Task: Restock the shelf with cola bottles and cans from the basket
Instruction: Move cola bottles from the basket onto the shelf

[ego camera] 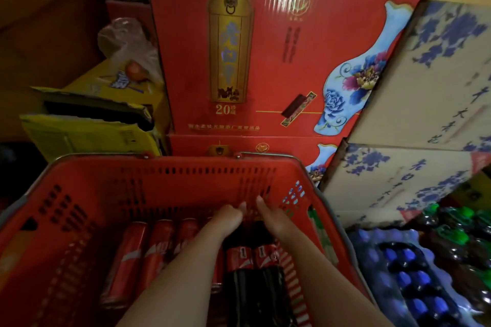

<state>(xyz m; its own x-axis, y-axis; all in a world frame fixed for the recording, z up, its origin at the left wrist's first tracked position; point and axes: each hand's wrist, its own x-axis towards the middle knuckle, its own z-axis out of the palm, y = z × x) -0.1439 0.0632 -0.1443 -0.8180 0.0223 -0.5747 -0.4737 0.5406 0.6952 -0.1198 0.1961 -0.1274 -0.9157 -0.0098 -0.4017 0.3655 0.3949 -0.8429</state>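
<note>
A red plastic basket (87,180) fills the lower half of the head view. Several red cola cans (127,257) lie side by side on its floor at the left. Two dark cola bottles (252,260) with red labels lie next to them at the right. My left hand (225,218) curls round the top end of the left bottle. My right hand (271,216) lies on the top end of the right bottle with fingers stretched toward the far wall; its grip is hidden. No shelf is in view.
Red printed cartons (265,61) are stacked right behind the basket. Brown cartons with blue flowers (425,103) lean at the right. Shrink-wrapped packs of blue-capped bottles (414,273) and green-capped bottles (457,225) lie at lower right. Torn yellow boxes (87,119) sit at the left.
</note>
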